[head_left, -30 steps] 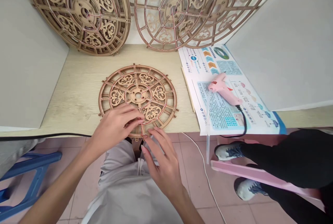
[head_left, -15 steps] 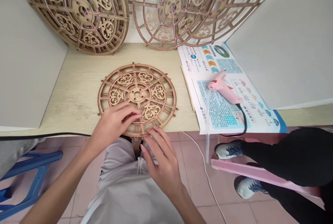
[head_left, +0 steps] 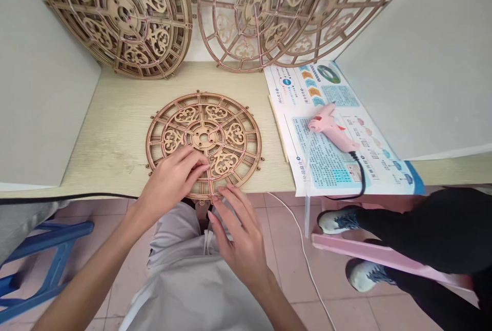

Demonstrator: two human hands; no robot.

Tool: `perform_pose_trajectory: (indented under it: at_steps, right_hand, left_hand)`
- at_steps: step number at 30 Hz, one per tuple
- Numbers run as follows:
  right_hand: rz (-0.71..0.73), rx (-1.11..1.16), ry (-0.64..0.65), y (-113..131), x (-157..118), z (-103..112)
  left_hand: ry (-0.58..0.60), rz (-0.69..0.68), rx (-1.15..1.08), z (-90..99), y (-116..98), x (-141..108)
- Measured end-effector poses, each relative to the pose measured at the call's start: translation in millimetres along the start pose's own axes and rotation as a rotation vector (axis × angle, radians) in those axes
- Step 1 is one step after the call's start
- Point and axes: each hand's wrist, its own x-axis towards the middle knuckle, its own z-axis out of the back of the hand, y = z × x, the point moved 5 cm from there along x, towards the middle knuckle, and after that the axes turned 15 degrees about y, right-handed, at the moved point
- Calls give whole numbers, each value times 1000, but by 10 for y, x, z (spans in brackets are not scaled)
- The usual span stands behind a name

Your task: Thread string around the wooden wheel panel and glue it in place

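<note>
Head | left hand [head_left: 169,174]: fingertips together, hold unclear, over disc [head_left: 196,139] | right hand [head_left: 243,239]: spread | printed sheet [head_left: 326,167]: writing illegible

A head-worn camera looks forward and down over the tabletop [head_left: 115,131].

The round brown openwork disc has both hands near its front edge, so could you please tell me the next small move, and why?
Perhaps slide the left hand lightly down the brown, reddish-lined spoke towards the right hand: the left looks pinched over that spoke, while the right reaches the near edge of the disc, which juts slightly past the pale wood-grain table.
</note>
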Motion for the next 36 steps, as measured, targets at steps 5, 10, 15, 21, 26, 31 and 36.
perform_pose_trajectory:
  at_steps: [5,10,15,21,26,31,36]
  right_hand:
    - [17,9,-42,8,-2,14]
    - [13,12,-59,-1,0,-1]
    - [11,18,-52,-1,10,-11]
    - [21,36,-70,1,39,5]
    - [31,38,-67,-17,9,-20]
    - [23,25,-67,-31,-13,-35]
    - [31,31,-74,-40,-15,-36]
  left_hand:
    - [11,9,18,2,-9,13]
    - [78,18,4,35,-48,-2]
    - [135,40,-22,60,-39,-5]
    - [174,4,-96,40,34,10]
    - [159,-17,-149,29,82,27]
    - [119,-40,-168,51,81,43]
    - [71,-26,-207,56,63,23]
